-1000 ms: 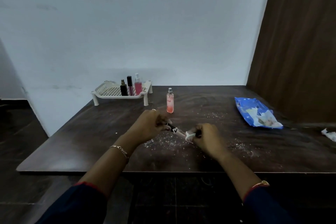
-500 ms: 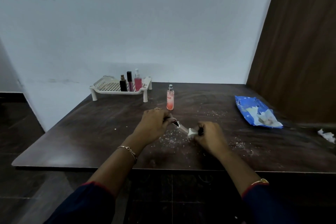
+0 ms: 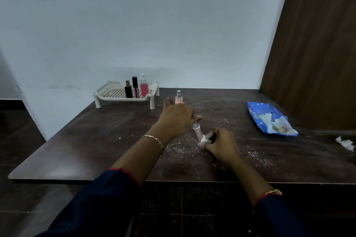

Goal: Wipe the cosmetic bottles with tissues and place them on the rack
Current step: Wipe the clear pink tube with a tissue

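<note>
Head camera looks down on a dark brown wooden table (image 3: 107, 140) set against a pale wall. Both forearms reach forward over its near edge, sleeves dark blue, a thin chain bracelet (image 3: 154, 139) on the left wrist. The left hand (image 3: 176, 118) is held palm down with knuckles up, fingers curled round the upper end of a slim pale-pink cosmetic tube with a silver collar (image 3: 197, 130), which slants from far-left down to near-right just above the tabletop. The right hand (image 3: 220, 143) grips the tube's lower end, pinching a small wad of white tissue (image 3: 204, 139) against it. White crumbs (image 3: 179, 148) are scattered on the table beneath the hands. Just beyond the left hand a pink spray bottle with a clear cap (image 3: 178, 98) stands upright. At the far left a white perforated plastic rack (image 3: 115, 93) carries a black bottle (image 3: 128, 90), a dark-capped lip-gloss tube (image 3: 135, 87) and a pink spray bottle (image 3: 144, 86), all upright. To the right lies a blue tissue packet (image 3: 269, 117), and a crumpled white tissue (image 3: 345, 143) near the right edge.
</note>
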### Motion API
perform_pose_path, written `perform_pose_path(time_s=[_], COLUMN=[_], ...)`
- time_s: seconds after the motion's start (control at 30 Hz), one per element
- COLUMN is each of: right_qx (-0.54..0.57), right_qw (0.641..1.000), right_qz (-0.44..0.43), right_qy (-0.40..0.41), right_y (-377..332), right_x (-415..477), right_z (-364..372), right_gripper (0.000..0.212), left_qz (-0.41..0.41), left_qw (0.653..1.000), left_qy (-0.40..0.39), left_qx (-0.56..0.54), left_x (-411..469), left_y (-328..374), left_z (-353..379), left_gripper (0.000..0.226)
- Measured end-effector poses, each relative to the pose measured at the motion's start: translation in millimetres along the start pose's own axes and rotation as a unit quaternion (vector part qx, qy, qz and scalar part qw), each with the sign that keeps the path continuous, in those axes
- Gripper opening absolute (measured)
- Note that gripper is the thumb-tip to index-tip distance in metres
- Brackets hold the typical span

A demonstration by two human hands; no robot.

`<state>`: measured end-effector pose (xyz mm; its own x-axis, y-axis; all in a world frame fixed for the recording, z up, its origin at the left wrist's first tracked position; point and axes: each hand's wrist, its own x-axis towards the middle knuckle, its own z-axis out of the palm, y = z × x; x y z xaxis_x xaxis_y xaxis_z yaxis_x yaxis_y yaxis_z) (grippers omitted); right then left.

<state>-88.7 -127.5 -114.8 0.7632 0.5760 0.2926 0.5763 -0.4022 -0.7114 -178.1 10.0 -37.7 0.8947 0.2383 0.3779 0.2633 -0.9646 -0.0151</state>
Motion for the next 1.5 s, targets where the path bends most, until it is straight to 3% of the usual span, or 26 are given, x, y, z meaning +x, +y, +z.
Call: perform_pose_path(time_s=[0.17, 0.37, 0.47, 0.57, 0.77, 1.07, 1.2, 1.33, 1.5], right_qx=[0.003, 0.005, 0.143, 0.339, 0.386, 0.19, 0.218, 0.069, -0.151], right_qw=[1.0, 1.0, 0.988, 0.934, 0.919, 0.979, 0.971, 0.982, 0.976], right_qz=[0.002, -0.002, 0.049, 0.113, 0.071, 0.065, -0.007, -0.086, -0.155], right_qy=[0.008, 0.009, 0.001, -0.001, 0.026, 0.023, 0.094, 0.153, -0.003], right_y=[7, 13, 13, 9, -2, 16, -1, 0, 18], right_x=[0, 3, 5, 3, 0, -3, 8, 5, -6], right_z=[-2, -3, -6, -10, -19, -4, -13, -9, -7], right_gripper=[0.033, 0.022, 0.017, 0.014, 0.026, 0.022, 0.008, 0.016, 0.009], left_qz=[0.009, 0.0, 0.009, 0.01, 0.027, 0.073, 0.062, 0.06, 0.062], left_qw=[1.0, 0.972, 0.964, 0.956, 0.98, 0.987, 0.985, 0.987, 0.987], left_qy=[0.015, -0.004, 0.009, 0.001, -0.017, -0.09, -0.108, -0.1, -0.107], left_qx=[-0.018, -0.235, -0.267, -0.293, -0.195, -0.115, -0.118, -0.113, -0.098], left_x=[9, 7, 6, 9, 14, 23, 29, 34, 40], left_y=[14, 12, 9, 11, 23, 22, 24, 23, 27], left_z=[-1, 4, 6, 5, 1, -10, -13, -11, -10], left_gripper=[0.039, 0.029, 0.025, 0.024, 0.027, 0.021, 0.024, 0.028, 0.035])
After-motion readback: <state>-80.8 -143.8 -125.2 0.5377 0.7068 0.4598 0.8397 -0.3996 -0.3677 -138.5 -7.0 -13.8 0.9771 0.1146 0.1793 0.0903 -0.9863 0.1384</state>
